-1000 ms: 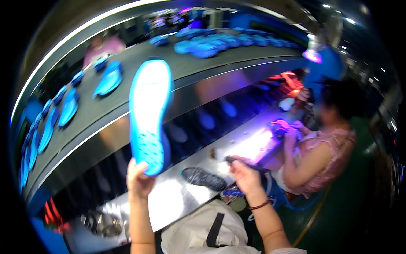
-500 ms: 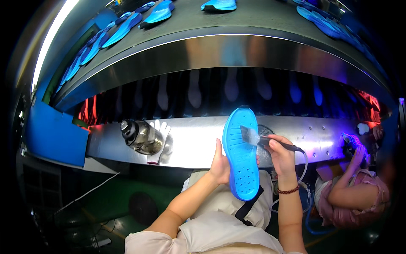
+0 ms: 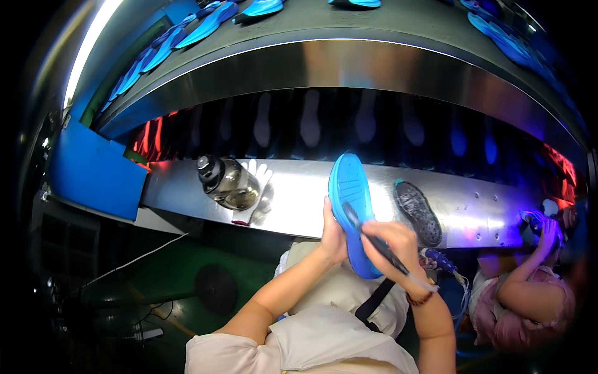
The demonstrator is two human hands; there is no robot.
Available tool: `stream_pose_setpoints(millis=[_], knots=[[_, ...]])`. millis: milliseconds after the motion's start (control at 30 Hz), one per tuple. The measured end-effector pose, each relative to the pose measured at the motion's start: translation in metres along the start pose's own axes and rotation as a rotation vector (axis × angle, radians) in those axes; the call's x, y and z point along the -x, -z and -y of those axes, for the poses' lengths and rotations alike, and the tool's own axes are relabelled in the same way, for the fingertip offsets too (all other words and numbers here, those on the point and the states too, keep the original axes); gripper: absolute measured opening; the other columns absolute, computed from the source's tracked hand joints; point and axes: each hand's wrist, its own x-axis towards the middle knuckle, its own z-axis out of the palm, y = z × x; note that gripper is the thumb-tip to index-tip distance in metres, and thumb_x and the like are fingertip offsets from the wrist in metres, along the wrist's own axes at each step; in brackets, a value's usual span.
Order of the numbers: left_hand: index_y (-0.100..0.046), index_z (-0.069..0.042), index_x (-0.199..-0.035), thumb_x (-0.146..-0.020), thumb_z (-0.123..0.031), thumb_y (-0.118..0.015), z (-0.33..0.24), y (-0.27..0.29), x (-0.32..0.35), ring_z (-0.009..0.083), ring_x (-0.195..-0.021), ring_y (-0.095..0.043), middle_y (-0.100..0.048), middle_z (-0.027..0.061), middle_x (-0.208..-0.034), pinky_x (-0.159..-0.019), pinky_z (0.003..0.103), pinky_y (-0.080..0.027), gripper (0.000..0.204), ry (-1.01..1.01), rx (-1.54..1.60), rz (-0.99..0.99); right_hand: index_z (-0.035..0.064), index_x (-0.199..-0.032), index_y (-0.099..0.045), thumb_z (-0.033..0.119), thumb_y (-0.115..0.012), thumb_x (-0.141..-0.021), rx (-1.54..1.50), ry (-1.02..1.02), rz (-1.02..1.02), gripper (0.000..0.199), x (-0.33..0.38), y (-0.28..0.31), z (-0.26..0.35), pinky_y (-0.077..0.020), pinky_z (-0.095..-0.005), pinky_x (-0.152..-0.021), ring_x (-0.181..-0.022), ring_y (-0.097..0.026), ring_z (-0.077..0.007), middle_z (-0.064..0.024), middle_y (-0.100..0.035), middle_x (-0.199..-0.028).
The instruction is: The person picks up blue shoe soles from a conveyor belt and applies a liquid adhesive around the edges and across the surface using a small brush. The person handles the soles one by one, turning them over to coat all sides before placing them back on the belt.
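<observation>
A bright blue shoe sole (image 3: 349,177) stands tilted in front of me, its inner side with ribs and small hollows facing up. My left hand (image 3: 334,235) is closed round its left edge. My right hand (image 3: 393,242) grips a brush (image 3: 387,254) with a dark handle and a thin pale tube at its rear end. The bristles lie against the middle of the sole, and my right fingers cover part of its lower half. Just right of the blue sole, a dark sole-shaped piece (image 3: 418,213) with a patterned face rests on the metal ledge (image 3: 299,187).
On the ledge at left stand a dark drink bottle (image 3: 232,184) and a white glove (image 3: 256,181). Beyond, a conveyor belt (image 3: 398,22) carries several blue soles (image 3: 208,23) above a dark, red-lit opening. A co-worker (image 3: 520,287) sits at the right under purple light.
The brush has moved down the sole from its upper part to its middle. The sole has turned more edge-on. My view has shifted, and the dark sole-shaped piece now shows fully.
</observation>
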Motion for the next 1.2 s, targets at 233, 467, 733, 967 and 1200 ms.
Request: stream_pose_setpoints(millis=[233, 467, 733, 967, 1200], knots=[[-0.04, -0.005, -0.126, -0.078, -0.073, -0.003, -0.022, -0.008, 0.016, 0.0324, -0.097, -0.055, -0.055, 0.0186, -0.103, -0.084, 0.046, -0.045, 0.091, 0.142, 0.0, 0.18, -0.0024, -0.088, -0.065, 0.002, -0.066, -0.07, -0.455, -0.123, 0.135, 0.019, 0.002, 0.05, 0.002, -0.0486, -0.0266, -0.072, -0.077, -0.064, -0.0181, -0.0131, -0.066, -0.084], [-0.034, -0.006, -0.131, -0.084, -0.068, -0.01, 0.002, -0.036, 0.014, 0.0267, -0.104, -0.051, -0.051, 0.0138, -0.116, -0.09, 0.043, -0.043, 0.082, 0.097, -0.03, 0.137, -0.0055, -0.09, -0.063, -0.002, -0.063, -0.072, -0.454, -0.083, 0.155, 0.019, -0.021, 0.048, 0.0, -0.0488, -0.027, -0.071, -0.076, -0.062, -0.0174, -0.0146, -0.065, -0.089], [-0.041, -0.009, -0.127, -0.084, -0.069, -0.018, 0.014, -0.022, 0.019, 0.0218, -0.084, -0.059, -0.056, 0.0113, -0.106, -0.076, 0.034, -0.05, 0.078, 0.138, 0.202, 0.282, -0.0087, -0.097, -0.056, 0.001, -0.053, -0.08, -0.471, -0.34, -0.187, 0.02, 0.002, 0.043, -0.038, -0.0434, -0.033, -0.087, -0.089, -0.06, -0.0239, -0.0204, -0.061, -0.096], [-0.028, -0.013, -0.138, -0.083, -0.07, -0.02, 0.033, -0.011, 0.013, 0.0174, -0.112, -0.039, -0.039, 0.0079, -0.13, -0.093, 0.033, -0.036, 0.079, 0.063, 0.178, 0.294, -0.0047, -0.108, -0.052, 0.013, -0.05, -0.089, -0.416, -0.483, -0.111, 0.027, 0.01, 0.051, -0.038, -0.0442, -0.0228, -0.074, -0.083, -0.057, -0.0138, -0.0111, -0.061, -0.096], [-0.04, -0.014, -0.129, -0.079, -0.075, -0.019, 0.021, -0.016, 0.037, 0.0192, -0.107, -0.044, -0.046, 0.0077, -0.124, -0.093, 0.035, -0.037, 0.081, -0.019, 0.18, 0.339, -0.0062, -0.108, -0.051, 0.014, -0.05, -0.089, -0.38, -0.358, -0.112, 0.028, 0.001, 0.037, -0.009, -0.0436, -0.025, -0.08, -0.088, -0.057, -0.0171, -0.0134, -0.059, -0.1]])
